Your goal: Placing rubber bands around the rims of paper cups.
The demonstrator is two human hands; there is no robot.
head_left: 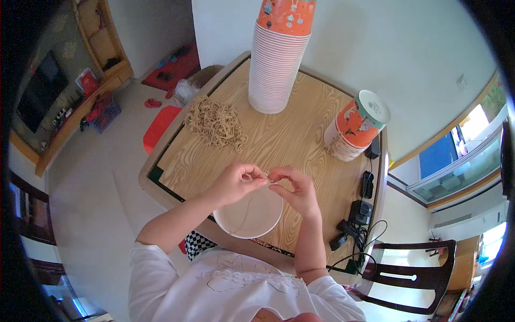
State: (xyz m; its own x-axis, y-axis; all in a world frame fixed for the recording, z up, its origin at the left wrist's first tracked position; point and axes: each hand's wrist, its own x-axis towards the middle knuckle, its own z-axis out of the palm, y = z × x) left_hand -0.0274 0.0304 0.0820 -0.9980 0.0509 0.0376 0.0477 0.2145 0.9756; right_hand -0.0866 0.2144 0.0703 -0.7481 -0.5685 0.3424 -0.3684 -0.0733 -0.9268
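both hands meet over a white paper bowl (252, 220) at the near edge of the bench (300, 134). the left hand (236, 182) and right hand (295, 188) each pinch one end of a thin tan string (248, 206), whose loop hangs down into the bowl, long axis roughly vertical. a pile of tan strings (216, 123) lies farther left, beside a tall stack of paper cups (276, 64).

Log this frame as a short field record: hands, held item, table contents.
left hand: pinching one end of a thin string, over the cup
right hand: pinching the string's other end, fingertips near the left hand's
paper cup: white, open side up, under both hands
string pile: tan, back left of the wooden table
tall cup stack: upside down, back centre
short cup stack: tilted, right
chargers and cables: black, right edge
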